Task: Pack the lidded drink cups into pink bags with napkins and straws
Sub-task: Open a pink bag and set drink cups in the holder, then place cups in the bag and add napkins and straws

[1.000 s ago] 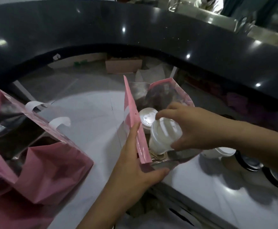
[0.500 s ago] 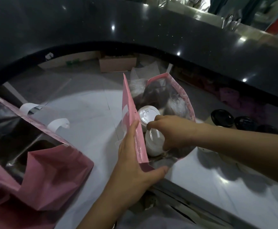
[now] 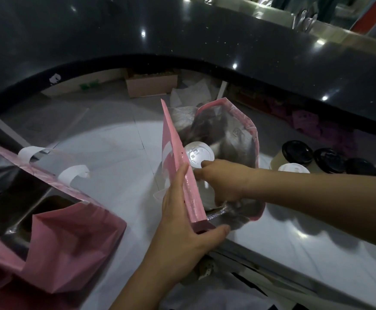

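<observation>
I see both hands at the open pink bag [image 3: 175, 166] standing mid-frame on the white worktop [image 3: 115, 153], under the curved black counter [image 3: 182, 36].

A second pink bag [image 3: 70, 242] sprawls at lower left. My left hand [image 3: 182, 233] comes up from the bottom edge and clamps the middle bag's near corner, fingers flat along its outer wall and thumb hooked round the rim. My right hand [image 3: 222, 182] reaches in from the right, knuckles up and fingers dipped inside; I cannot tell what they hold. A white-lidded cup [image 3: 197, 153] stands in the bag, beside that hand. More lidded cups [image 3: 296, 152] wait at the right.
</observation>
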A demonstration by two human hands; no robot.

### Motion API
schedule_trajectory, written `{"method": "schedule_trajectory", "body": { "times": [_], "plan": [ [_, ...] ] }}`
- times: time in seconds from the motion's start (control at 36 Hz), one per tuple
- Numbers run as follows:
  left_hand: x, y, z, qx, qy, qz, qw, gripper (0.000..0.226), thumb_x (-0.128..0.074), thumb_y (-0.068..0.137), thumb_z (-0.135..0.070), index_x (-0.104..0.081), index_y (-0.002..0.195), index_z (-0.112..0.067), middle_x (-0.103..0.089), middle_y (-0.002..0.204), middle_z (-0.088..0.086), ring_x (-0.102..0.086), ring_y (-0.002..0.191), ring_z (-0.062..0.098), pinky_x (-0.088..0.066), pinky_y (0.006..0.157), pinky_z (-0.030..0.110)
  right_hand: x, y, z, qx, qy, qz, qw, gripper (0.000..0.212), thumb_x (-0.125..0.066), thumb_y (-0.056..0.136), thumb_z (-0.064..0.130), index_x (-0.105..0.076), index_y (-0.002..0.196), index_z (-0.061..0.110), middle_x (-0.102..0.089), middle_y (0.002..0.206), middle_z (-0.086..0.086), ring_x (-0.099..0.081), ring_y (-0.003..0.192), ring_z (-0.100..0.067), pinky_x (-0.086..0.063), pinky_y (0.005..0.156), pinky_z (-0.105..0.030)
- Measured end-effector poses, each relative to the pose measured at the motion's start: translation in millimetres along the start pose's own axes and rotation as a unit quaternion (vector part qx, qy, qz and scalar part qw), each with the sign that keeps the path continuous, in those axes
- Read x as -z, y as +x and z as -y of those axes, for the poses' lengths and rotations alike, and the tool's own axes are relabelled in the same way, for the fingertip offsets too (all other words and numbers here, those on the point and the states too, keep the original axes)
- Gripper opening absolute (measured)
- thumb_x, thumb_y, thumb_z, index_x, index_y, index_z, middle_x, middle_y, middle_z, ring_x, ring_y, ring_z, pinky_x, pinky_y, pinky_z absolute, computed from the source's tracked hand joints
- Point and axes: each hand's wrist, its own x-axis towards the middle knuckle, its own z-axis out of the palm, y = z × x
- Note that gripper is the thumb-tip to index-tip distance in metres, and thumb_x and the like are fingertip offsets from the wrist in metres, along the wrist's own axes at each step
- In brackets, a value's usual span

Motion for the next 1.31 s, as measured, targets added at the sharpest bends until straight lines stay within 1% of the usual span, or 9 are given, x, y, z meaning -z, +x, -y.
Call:
{"method": "schedule_trajectory", "body": {
  "times": [0.08, 0.22, 0.36, 0.5, 0.61, 0.75, 0.97, 1.08, 1.31],
  "plan": [
    [-2, 0, 2, 0.001, -0.003, 0.002, 1.0, 0.117, -0.085, 0.067, -0.036, -0.002, 0.145, -0.063, -0.016, 0.141, -0.044, -0.028, 0.131, -0.013, -0.035, 0.081, -0.006, -2, 1, 2, -0.003, -0.012, 0.003, 1.0, 0.083, -0.084, 0.071, 0.016, -0.044, 0.143, 0.024, -0.035, 0.099, 0.005, -0.054, 0.102, -0.025, -0.043, 0.076, -0.03],
    [-2, 1, -1, 0.002, -0.011, -0.006, 1.0, 0.117, -0.082, 0.061, -0.042, -0.005, 0.146, -0.062, -0.018, 0.154, -0.03, -0.028, 0.142, 0.002, -0.039, 0.107, 0.021, -5, -3, 2, -0.014, -0.005, 0.0, 1.0, 0.083, -0.079, 0.076, 0.013, -0.039, 0.147, 0.027, -0.047, 0.109, -0.002, -0.058, 0.107, -0.03, -0.047, 0.081, -0.033],
    [1, 1, 2, -0.009, 0.012, -0.026, 1.0, 0.117, -0.088, 0.068, -0.038, -0.005, 0.148, -0.058, -0.018, 0.154, -0.028, -0.025, 0.142, -0.001, -0.032, 0.1, 0.011, -5, 0, 1, -0.031, 0.006, 0.009, 0.999, 0.085, -0.085, 0.068, 0.017, -0.044, 0.142, 0.028, -0.05, 0.113, 0.0, -0.058, 0.107, -0.028, -0.053, 0.087, -0.039],
    [5, 0, -2, -0.035, 0.089, -0.058, 0.994, 0.103, -0.08, 0.077, -0.042, -0.008, 0.149, -0.056, -0.008, 0.157, -0.032, -0.012, 0.146, -0.003, -0.025, 0.119, 0.033, 1, 0, 1, -0.034, -0.033, 0.021, 0.999, 0.084, -0.087, 0.067, 0.024, -0.046, 0.14, 0.03, -0.054, 0.12, -0.001, -0.058, 0.107, -0.027, -0.053, 0.083, -0.038],
    [11, 2, -10, -0.052, 0.128, -0.075, 0.988, 0.092, -0.072, 0.08, -0.049, -0.013, 0.15, -0.054, 0.0, 0.157, -0.034, -0.003, 0.139, -0.014, -0.013, 0.109, 0.016, 16, -10, -3, -0.031, -0.038, -0.011, 0.999, 0.069, -0.079, 0.068, 0.041, -0.049, 0.13, 0.042, -0.061, 0.111, 0.007, -0.063, 0.094, -0.02, -0.057, 0.071, -0.042],
    [17, 5, -24, -0.054, 0.187, -0.078, 0.978, 0.082, -0.067, 0.083, -0.053, -0.02, 0.149, -0.051, 0.003, 0.161, -0.026, 0.004, 0.145, -0.007, -0.01, 0.112, 0.027, 45, -55, -5, -0.048, 0.003, -0.136, 0.99, 0.039, -0.063, 0.086, 0.05, -0.059, 0.121, 0.036, -0.063, 0.116, 0.01, -0.06, 0.106, -0.017, -0.052, 0.085, -0.042],
    [0, 10, -59, -0.094, 0.278, -0.063, 0.954, 0.085, -0.055, 0.071, -0.076, -0.024, 0.147, -0.051, -0.001, 0.163, -0.021, 0.005, 0.148, 0.0, -0.006, 0.117, 0.031, 13, -155, -30, -0.154, 0.227, -0.382, 0.882, 0.062, -0.061, 0.088, 0.055, -0.044, 0.146, 0.038, -0.028, 0.16, 0.011, -0.017, 0.15, -0.01, -0.022, 0.121, -0.043],
    [-39, 14, -73, -0.153, 0.312, -0.038, 0.937, 0.081, -0.055, 0.076, -0.067, -0.026, 0.148, -0.048, -0.004, 0.163, -0.02, 0.003, 0.15, 0.004, -0.009, 0.121, 0.039, -38, -194, -46, -0.223, 0.307, -0.428, 0.82, 0.064, -0.064, 0.087, 0.051, -0.043, 0.146, 0.037, -0.023, 0.162, 0.01, -0.012, 0.151, -0.009, -0.019, 0.122, -0.042],
    [-170, 28, -64, -0.208, 0.328, 0.134, 0.912, 0.074, -0.053, 0.084, -0.066, -0.004, 0.14, -0.065, 0.019, 0.156, -0.034, 0.026, 0.142, -0.008, 0.005, 0.114, 0.022, -145, -289, -94, -0.374, 0.372, -0.407, 0.745, 0.065, -0.063, 0.089, 0.051, -0.039, 0.148, 0.038, -0.023, 0.161, 0.011, -0.016, 0.15, -0.01, -0.023, 0.121, -0.043]
  ]
}}
